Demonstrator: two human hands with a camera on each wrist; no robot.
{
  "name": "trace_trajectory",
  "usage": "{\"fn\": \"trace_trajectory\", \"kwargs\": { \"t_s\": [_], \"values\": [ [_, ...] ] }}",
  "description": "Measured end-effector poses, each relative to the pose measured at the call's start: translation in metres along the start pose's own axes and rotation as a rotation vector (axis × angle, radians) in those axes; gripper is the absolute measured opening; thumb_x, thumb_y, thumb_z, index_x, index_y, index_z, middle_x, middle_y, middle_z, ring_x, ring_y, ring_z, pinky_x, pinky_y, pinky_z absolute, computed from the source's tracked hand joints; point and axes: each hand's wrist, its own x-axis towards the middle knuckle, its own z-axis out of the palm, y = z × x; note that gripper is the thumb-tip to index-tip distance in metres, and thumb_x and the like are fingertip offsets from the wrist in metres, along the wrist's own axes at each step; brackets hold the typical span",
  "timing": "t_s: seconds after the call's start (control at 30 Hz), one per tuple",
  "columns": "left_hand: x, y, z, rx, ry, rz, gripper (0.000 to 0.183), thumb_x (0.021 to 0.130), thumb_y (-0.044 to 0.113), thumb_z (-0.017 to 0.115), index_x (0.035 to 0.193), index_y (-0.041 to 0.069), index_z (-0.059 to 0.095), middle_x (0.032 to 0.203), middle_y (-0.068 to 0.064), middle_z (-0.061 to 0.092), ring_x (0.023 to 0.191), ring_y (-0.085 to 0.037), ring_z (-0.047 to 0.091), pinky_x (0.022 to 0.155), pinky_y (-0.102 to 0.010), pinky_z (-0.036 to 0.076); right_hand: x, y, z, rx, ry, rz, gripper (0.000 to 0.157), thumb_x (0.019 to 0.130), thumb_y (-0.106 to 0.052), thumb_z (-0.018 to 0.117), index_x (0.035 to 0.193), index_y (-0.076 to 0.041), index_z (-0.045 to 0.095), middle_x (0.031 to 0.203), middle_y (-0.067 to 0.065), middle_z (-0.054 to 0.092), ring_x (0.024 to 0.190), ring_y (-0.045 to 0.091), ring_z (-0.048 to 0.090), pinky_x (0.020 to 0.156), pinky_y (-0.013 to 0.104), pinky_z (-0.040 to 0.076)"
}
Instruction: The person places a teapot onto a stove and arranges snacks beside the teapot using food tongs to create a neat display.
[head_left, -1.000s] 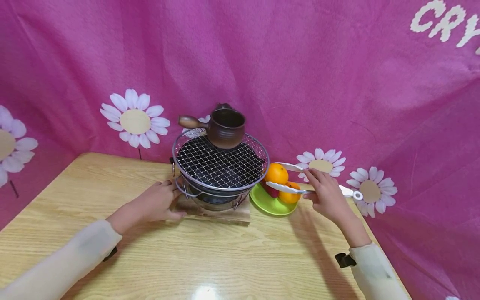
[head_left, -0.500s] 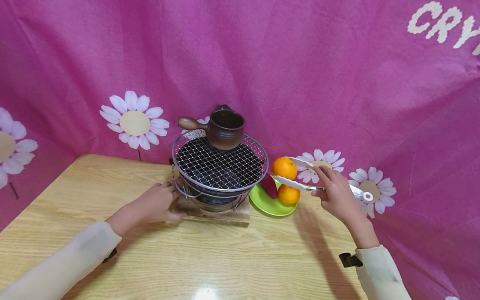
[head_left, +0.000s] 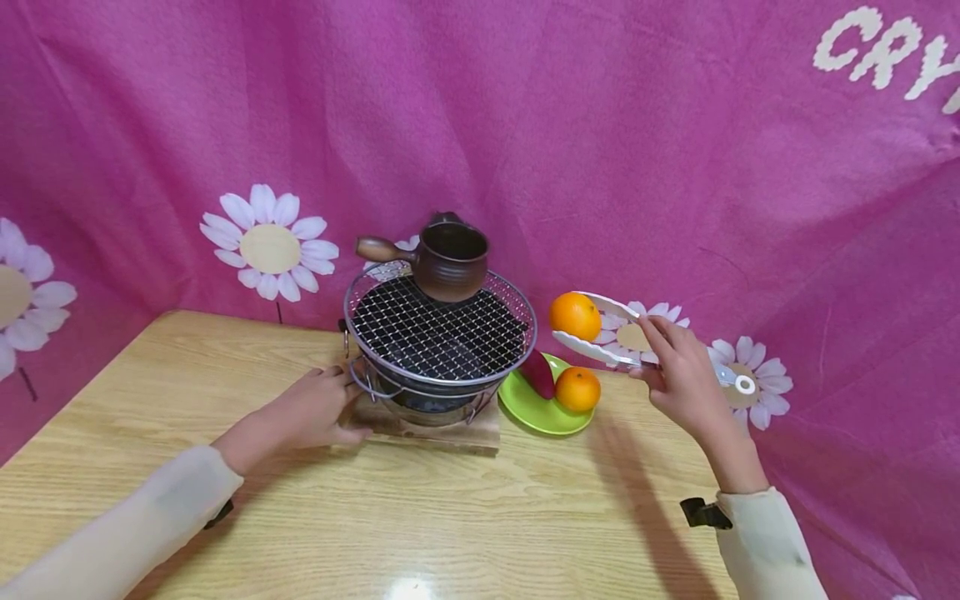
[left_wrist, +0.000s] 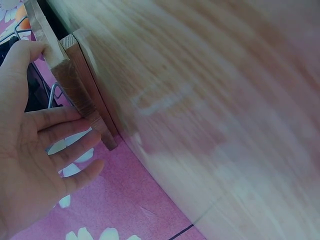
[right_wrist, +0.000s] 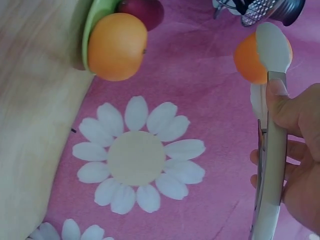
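My right hand (head_left: pixel 686 375) grips a pair of tongs (head_left: pixel 600 350) with white tips. Between the tips is an orange (head_left: pixel 575 317), raised above a green plate (head_left: pixel 543 417). The right wrist view shows my thumb along one arm of the tongs (right_wrist: pixel 272 150) and my fingers at the other. On the plate lie a second orange (head_left: pixel 577 389) and a dark red, long fruit or vegetable (head_left: pixel 537 373), partly behind the grill. My left hand (head_left: pixel 315 408) touches the left end of the wooden board (left_wrist: pixel 75 85) under the grill, its fingers mostly straight and spread.
A round tabletop grill (head_left: pixel 442 333) with a wire mesh stands on the board. On the mesh's back part sits a brown pot (head_left: pixel 450 262), its side handle pointing left. Behind the wooden table (head_left: pixel 450 517) hangs a pink cloth (head_left: pixel 525 125) with white flowers.
The tongs have lifted one orange off the plate, up and slightly to the right. The second orange and the dark red piece are more exposed. My left hand has stayed put.
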Motion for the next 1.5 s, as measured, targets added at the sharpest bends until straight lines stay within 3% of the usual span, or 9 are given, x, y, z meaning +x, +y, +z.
{"fn": "trace_trajectory", "kwargs": {
  "t_s": [0.2, 0.43, 0.7, 0.77, 0.87, 1.0, 1.5],
  "values": [
    [0.001, 0.0, 0.0, 0.001, -0.001, -0.004, 0.078, 0.083, 0.056, 0.072, 0.134, -0.001, 0.064, 0.142, -0.024, 0.058, 0.111, -0.041, 0.064, 0.082, -0.055, 0.056, 0.01, -0.004, -0.006, 0.019, 0.035, -0.025, 0.072, 0.072, 0.015, 0.06, 0.143, 0.006, 0.052, 0.135, 0.029, 0.055, 0.116, 0.049, 0.051, 0.096, 0.065, 0.04],
    [0.001, 0.0, 0.002, 0.002, 0.001, -0.01, 0.078, 0.082, 0.057, 0.073, 0.135, 0.0, 0.063, 0.142, -0.023, 0.059, 0.112, -0.042, 0.064, 0.083, -0.056, 0.056, 0.023, -0.018, -0.012, 0.019, 0.069, -0.072, 0.073, 0.078, 0.007, 0.075, 0.146, 0.003, 0.049, 0.136, 0.028, 0.054, 0.115, 0.047, 0.051, 0.095, 0.064, 0.041],
    [-0.001, 0.001, 0.003, -0.008, -0.005, -0.015, 0.078, 0.082, 0.056, 0.073, 0.135, -0.001, 0.063, 0.143, -0.023, 0.058, 0.113, -0.042, 0.063, 0.084, -0.056, 0.056, 0.033, -0.037, -0.014, -0.015, 0.134, -0.156, 0.074, 0.08, 0.002, 0.076, 0.148, 0.006, 0.046, 0.137, 0.033, 0.052, 0.119, 0.052, 0.05, 0.096, 0.067, 0.043],
    [-0.001, 0.001, 0.003, -0.012, -0.005, -0.017, 0.077, 0.083, 0.056, 0.073, 0.135, 0.0, 0.063, 0.143, -0.022, 0.058, 0.113, -0.041, 0.063, 0.084, -0.056, 0.056, 0.036, -0.041, -0.015, -0.02, 0.159, -0.188, 0.071, 0.083, -0.002, 0.073, 0.148, 0.006, 0.045, 0.137, 0.034, 0.052, 0.117, 0.053, 0.051, 0.094, 0.067, 0.044],
    [0.0, 0.001, 0.002, -0.018, -0.008, -0.021, 0.077, 0.083, 0.056, 0.072, 0.136, 0.001, 0.063, 0.143, -0.021, 0.058, 0.113, -0.041, 0.063, 0.084, -0.056, 0.055, 0.042, -0.047, -0.017, -0.032, 0.183, -0.229, 0.06, 0.098, -0.02, 0.061, 0.149, 0.006, 0.043, 0.138, 0.034, 0.052, 0.116, 0.053, 0.052, 0.095, 0.067, 0.044],
    [0.001, 0.0, 0.001, -0.021, -0.009, -0.024, 0.077, 0.083, 0.056, 0.072, 0.135, 0.001, 0.063, 0.143, -0.021, 0.058, 0.113, -0.041, 0.063, 0.085, -0.056, 0.055, 0.048, -0.057, -0.02, -0.063, 0.184, -0.265, 0.063, 0.105, -0.037, 0.047, 0.149, 0.007, 0.042, 0.138, 0.034, 0.052, 0.117, 0.052, 0.052, 0.097, 0.065, 0.046],
    [0.0, 0.0, -0.001, -0.008, -0.012, -0.01, 0.076, 0.083, 0.055, 0.072, 0.134, -0.001, 0.064, 0.14, -0.022, 0.06, 0.108, -0.041, 0.065, 0.084, -0.055, 0.056, 0.076, -0.095, -0.014, -0.151, 0.126, -0.4, 0.068, 0.108, -0.045, 0.031, 0.145, 0.01, 0.047, 0.134, 0.032, 0.054, 0.111, 0.048, 0.056, 0.091, 0.06, 0.052]
  ]
}}
